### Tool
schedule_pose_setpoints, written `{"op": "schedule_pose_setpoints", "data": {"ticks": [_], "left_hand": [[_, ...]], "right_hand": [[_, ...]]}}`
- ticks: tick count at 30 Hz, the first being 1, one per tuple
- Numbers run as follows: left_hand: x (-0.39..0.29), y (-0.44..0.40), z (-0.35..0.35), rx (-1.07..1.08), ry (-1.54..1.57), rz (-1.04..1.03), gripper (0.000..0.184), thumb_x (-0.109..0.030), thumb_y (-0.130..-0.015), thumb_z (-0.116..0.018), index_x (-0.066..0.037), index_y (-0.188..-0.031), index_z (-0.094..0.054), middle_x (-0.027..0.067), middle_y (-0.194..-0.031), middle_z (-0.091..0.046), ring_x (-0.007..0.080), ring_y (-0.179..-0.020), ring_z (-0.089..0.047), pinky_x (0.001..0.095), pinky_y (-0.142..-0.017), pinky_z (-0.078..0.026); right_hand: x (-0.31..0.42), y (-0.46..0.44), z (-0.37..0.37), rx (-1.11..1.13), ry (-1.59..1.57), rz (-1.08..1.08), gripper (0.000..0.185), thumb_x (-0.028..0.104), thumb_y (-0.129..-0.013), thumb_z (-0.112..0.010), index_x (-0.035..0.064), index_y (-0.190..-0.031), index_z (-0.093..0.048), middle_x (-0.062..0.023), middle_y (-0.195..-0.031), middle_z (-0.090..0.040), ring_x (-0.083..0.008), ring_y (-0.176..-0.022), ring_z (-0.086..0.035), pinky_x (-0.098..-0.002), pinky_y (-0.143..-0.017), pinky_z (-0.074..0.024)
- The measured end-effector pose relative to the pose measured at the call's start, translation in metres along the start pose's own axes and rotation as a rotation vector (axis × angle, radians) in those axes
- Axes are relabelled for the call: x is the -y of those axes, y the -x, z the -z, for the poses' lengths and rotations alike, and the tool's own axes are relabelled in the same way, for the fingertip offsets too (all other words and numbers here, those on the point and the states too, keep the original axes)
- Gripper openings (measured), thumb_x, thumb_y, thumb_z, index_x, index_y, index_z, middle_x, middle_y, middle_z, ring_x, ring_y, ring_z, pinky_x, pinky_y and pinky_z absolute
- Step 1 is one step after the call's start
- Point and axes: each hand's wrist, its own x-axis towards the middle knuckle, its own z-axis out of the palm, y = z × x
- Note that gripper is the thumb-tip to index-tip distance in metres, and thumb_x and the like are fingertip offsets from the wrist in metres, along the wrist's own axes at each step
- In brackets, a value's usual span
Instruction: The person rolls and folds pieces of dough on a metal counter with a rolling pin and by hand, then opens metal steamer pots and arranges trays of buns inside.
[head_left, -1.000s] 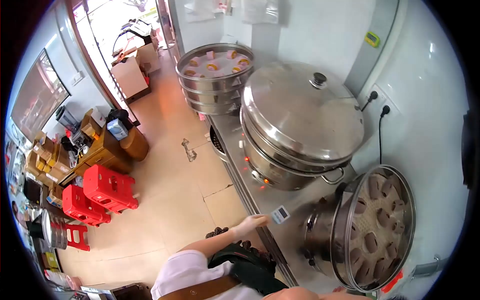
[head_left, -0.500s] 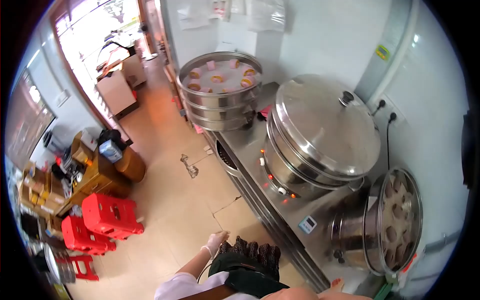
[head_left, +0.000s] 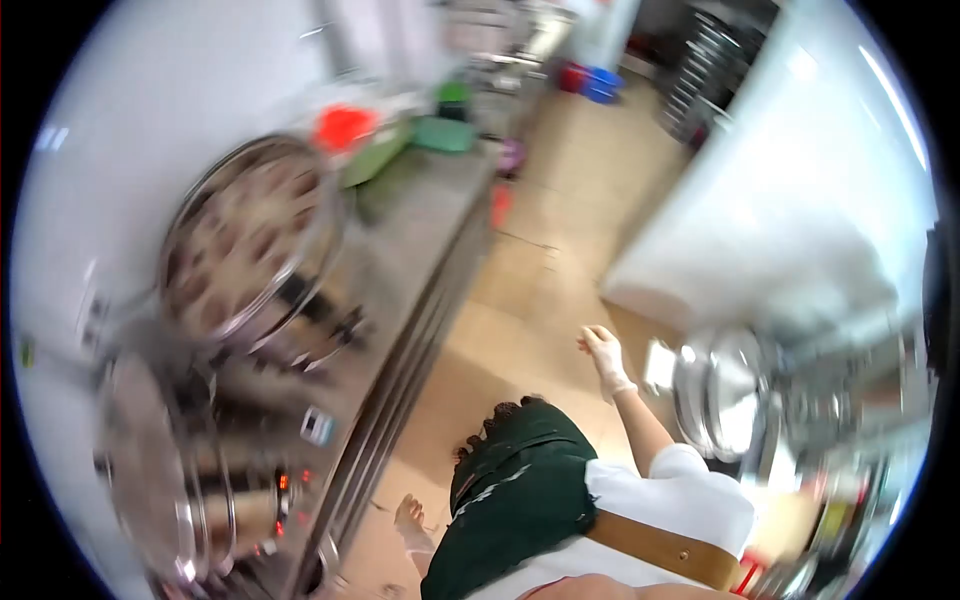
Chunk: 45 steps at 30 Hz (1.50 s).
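My right hand [head_left: 602,352], in a pale thin glove, hangs over the tiled floor with its fingers curled in and nothing visible in them. Lower and to the left, my left hand [head_left: 410,514] is beside the counter's front edge, blurred, its fingers loosely apart and holding nothing I can see. Between them is the dark green apron [head_left: 525,455] I wear. Nearest to my left hand is the steel counter [head_left: 400,230]. On it stand a steamer tray [head_left: 240,235] of round brownish pieces and a large lidded steamer [head_left: 150,460]. A small timer [head_left: 318,426] lies between them.
A red item [head_left: 345,128] and a green container [head_left: 443,134] sit at the counter's far end. Tiled floor [head_left: 530,270] runs between the counter and a white panel [head_left: 760,200]. Round metal pans [head_left: 720,390] stand at right. A blue tub [head_left: 602,84] is far back.
My view has swung to the right, so the steamers now lie on the left. The three-tier steamer, red stools and doorway have gone out of view. Both hands remain without anything visible in them.
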Motion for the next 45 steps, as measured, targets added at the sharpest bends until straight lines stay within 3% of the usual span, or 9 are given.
{"op": "schedule_pose_setpoints", "data": {"ticks": [4,10,14,19,26,29,34,44,45], "left_hand": [[-0.043,0.005,-0.053,0.061,-0.251,-0.057,0.027,-0.033,-0.087,-0.072,-0.008,-0.097,-0.069,0.002,-0.081,-0.064,0.0139,-0.076,-0.062,0.0289,-0.073,-0.046],[-0.044,0.049,-0.182,0.141,-0.497,-0.125,0.02,-0.031,-0.092,-0.066,-0.012,-0.086,-0.065,-0.0013,-0.073,-0.056,0.01,-0.068,-0.052,0.0244,-0.063,-0.037],[-0.014,0.089,-0.267,0.18,-0.715,-0.057,0.024,-0.034,-0.093,-0.061,-0.01,-0.094,-0.063,-0.0009,-0.08,-0.057,0.0134,-0.08,-0.055,0.029,-0.075,-0.039],[-0.013,0.119,-0.305,0.454,-1.035,-0.14,0.029,-0.021,-0.102,-0.049,-0.001,-0.118,-0.063,0.0051,-0.086,-0.063,0.0124,-0.073,-0.058,0.0232,-0.057,-0.04],[-0.012,0.094,-0.264,0.315,-1.252,-0.286,0.024,-0.014,-0.094,-0.056,-0.001,-0.111,-0.066,0.0081,-0.082,-0.065,0.019,-0.077,-0.061,0.0344,-0.067,-0.048],[0.001,0.089,-0.245,0.514,-1.612,-0.719,0.03,-0.028,-0.093,-0.054,-0.003,-0.104,-0.068,0.0204,-0.1,-0.069,0.0346,-0.093,-0.067,0.0419,-0.082,-0.053],[0.017,0.127,-0.265,0.232,-1.488,-0.278,0.046,-0.037,-0.094,-0.05,-0.007,-0.124,-0.066,0.018,-0.132,-0.061,0.0337,-0.119,-0.059,0.038,-0.104,-0.044],[0.061,0.049,-0.166,0.364,-1.625,-0.339,0.036,-0.026,-0.097,-0.041,-0.005,-0.108,-0.069,0.0175,-0.115,-0.068,0.0333,-0.111,-0.063,0.0409,-0.095,-0.049],[0.071,0.036,-0.152,0.311,-1.657,-0.554,0.016,-0.015,-0.089,-0.05,-0.008,-0.092,-0.065,0.0102,-0.098,-0.068,0.0283,-0.093,-0.066,0.0389,-0.077,-0.054]], "right_hand": [[-0.071,-0.024,0.116,-0.366,0.078,0.136,0.019,0.021,-0.093,-0.066,0.004,-0.1,-0.072,-0.0051,-0.083,-0.071,-0.0107,-0.078,-0.065,-0.0261,-0.073,-0.0511],[-0.091,-0.027,0.331,-1.067,0.604,0.139,0.016,0.025,-0.09,-0.065,0.0114,-0.096,-0.073,-0.0139,-0.093,-0.072,-0.0348,-0.087,-0.069,-0.0415,-0.079,-0.0534],[-0.192,-0.06,0.507,-1.236,0.676,-0.196,0.041,0.034,-0.086,-0.067,0.0027,-0.112,-0.065,-0.0225,-0.104,-0.067,-0.0377,-0.096,-0.067,-0.045,-0.085,-0.052],[-0.202,-0.068,0.596,-1.129,0.816,-0.725,0.085,0.055,-0.067,-0.079,0.0024,-0.13,-0.056,-0.0249,-0.116,-0.064,-0.039,-0.11,-0.063,-0.0452,-0.093,-0.0516],[-0.223,-0.081,0.607,-1.201,0.615,-0.44,0.036,0.033,-0.084,-0.063,0.003,-0.103,-0.068,-0.0222,-0.097,-0.071,-0.0328,-0.089,-0.071,-0.0467,-0.08,-0.0552],[-0.293,-0.087,0.656,-0.856,0.533,-0.592,0.044,0.029,-0.09,-0.06,0.0009,-0.124,-0.062,-0.0184,-0.106,-0.069,-0.0291,-0.089,-0.064,-0.0418,-0.084,-0.0537],[-0.24,-0.136,0.634,-0.874,0.83,-0.415,0.042,0.022,-0.089,-0.062,-0.0002,-0.125,-0.062,-0.0192,-0.111,-0.067,-0.0287,-0.092,-0.064,-0.0414,-0.085,-0.0539],[-0.006,-0.18,0.47,-0.807,0.742,0.415,0.04,0.006,-0.088,-0.065,-0.0025,-0.126,-0.062,-0.0207,-0.121,-0.063,-0.0279,-0.1,-0.065,-0.0408,-0.089,-0.0543],[0.023,-0.181,0.433,-0.744,0.711,0.525,0.04,0.005,-0.087,-0.065,-0.0027,-0.127,-0.062,-0.0209,-0.122,-0.063,-0.0278,-0.1,-0.065,-0.0407,-0.089,-0.0543]]}}
